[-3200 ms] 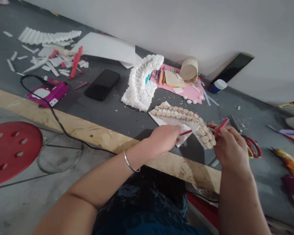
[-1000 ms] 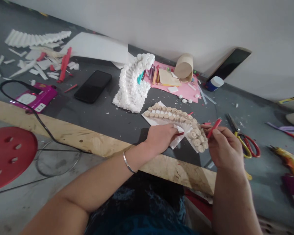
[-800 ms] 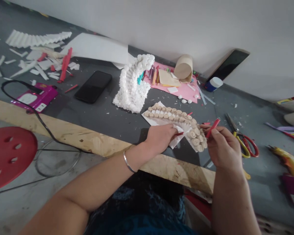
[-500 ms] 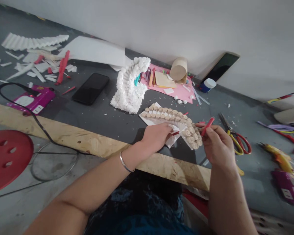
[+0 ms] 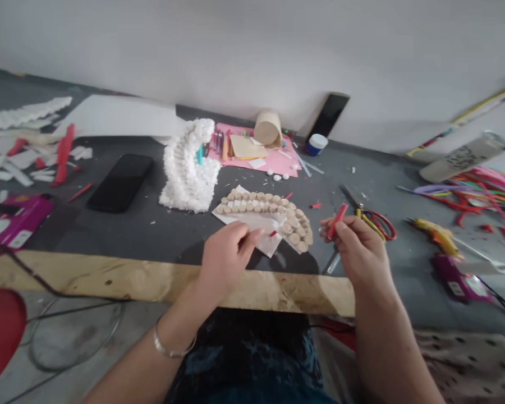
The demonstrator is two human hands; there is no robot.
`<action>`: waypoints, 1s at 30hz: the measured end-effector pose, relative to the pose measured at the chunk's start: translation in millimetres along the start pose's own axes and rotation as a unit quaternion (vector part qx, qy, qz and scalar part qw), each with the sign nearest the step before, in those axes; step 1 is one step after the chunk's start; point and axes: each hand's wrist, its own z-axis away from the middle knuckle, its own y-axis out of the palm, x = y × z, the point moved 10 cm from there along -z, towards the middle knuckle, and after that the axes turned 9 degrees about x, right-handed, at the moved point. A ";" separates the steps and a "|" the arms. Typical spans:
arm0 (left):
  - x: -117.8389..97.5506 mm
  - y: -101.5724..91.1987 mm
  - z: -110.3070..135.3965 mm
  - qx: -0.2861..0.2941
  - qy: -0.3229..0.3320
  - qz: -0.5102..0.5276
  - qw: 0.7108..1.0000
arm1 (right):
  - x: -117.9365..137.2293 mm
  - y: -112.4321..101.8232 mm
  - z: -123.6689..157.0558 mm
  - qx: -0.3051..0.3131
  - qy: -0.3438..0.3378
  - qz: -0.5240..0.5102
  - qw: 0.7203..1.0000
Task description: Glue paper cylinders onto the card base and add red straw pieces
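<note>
My right hand (image 5: 359, 241) pinches a short red strip (image 5: 337, 223) between thumb and fingers, raised above the table. My left hand (image 5: 227, 252) hovers at the table's front edge, fingers loosely curled and thumb apart, with nothing visible in it. In front of both hands lies a curved craft piece (image 5: 252, 202) with rows of small beige rolled coils on white paper (image 5: 266, 242). A small red piece (image 5: 272, 233) rests near the paper's inner curve. Other red bits (image 5: 315, 205) lie just beyond the coils.
Scissors (image 5: 364, 216) and a yellow glue gun (image 5: 435, 233) lie on the right. A white bumpy arch-shaped model (image 5: 189, 168) and a black phone (image 5: 120, 182) are on the left. Behind is pink paper (image 5: 286, 166) with a cardboard tube (image 5: 267, 128). Colourful pipe cleaners (image 5: 467, 191) lie far right.
My left hand has drawn back left from the coil piece, leaving the small red piece there. My right hand still holds the red strip, a little farther from the coils. The camera view has turned right.
</note>
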 end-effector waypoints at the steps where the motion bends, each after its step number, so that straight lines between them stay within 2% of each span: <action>1: -8.3 -10.3 5.9 -0.025 0.003 0.023 0.999 | 4.1 -0.1 5.5 0.005 0.003 0.004 1.000; 3: -29.3 -20.4 14.2 -0.040 0.025 0.080 0.996 | 15.8 4.0 18.1 0.026 0.008 0.020 0.999; 4: -40.6 -18.7 16.2 -0.025 0.037 0.109 0.993 | 22.7 7.8 24.8 0.041 0.010 0.031 0.999; 7: -67.8 3.8 17.9 0.047 0.056 0.187 0.980 | 42.6 20.3 44.7 0.087 0.015 0.057 0.994; 9: -76.0 26.2 17.8 0.097 0.048 0.230 0.967 | 53.3 28.6 55.5 0.118 0.011 0.066 0.991; 12: -77.1 55.0 19.0 0.152 0.019 0.277 0.949 | 61.1 36.4 66.2 0.146 0.009 0.091 0.985; 14: -74.7 64.9 21.3 0.167 -0.003 0.298 0.940 | 62.5 39.0 70.0 0.154 0.010 0.096 0.983; 22: -55.7 75.7 33.3 0.171 -0.089 0.349 0.917 | 54.5 51.0 79.8 0.202 0.033 0.042 0.978; 24: -48.7 79.1 34.1 0.163 -0.110 0.372 0.907 | 50.7 44.1 80.4 0.194 0.026 0.041 0.980; 26: -43.6 83.9 34.5 0.162 -0.131 0.397 0.894 | 44.0 26.4 78.8 0.159 0.020 0.076 0.984; 28: -42.2 90.6 35.2 0.175 -0.149 0.419 0.878 | 32.4 -1.8 75.0 0.096 0.031 0.150 0.983; 30: -43.2 97.5 36.4 0.192 -0.164 0.443 0.860 | 22.5 -36.3 70.4 0.007 0.040 0.240 0.970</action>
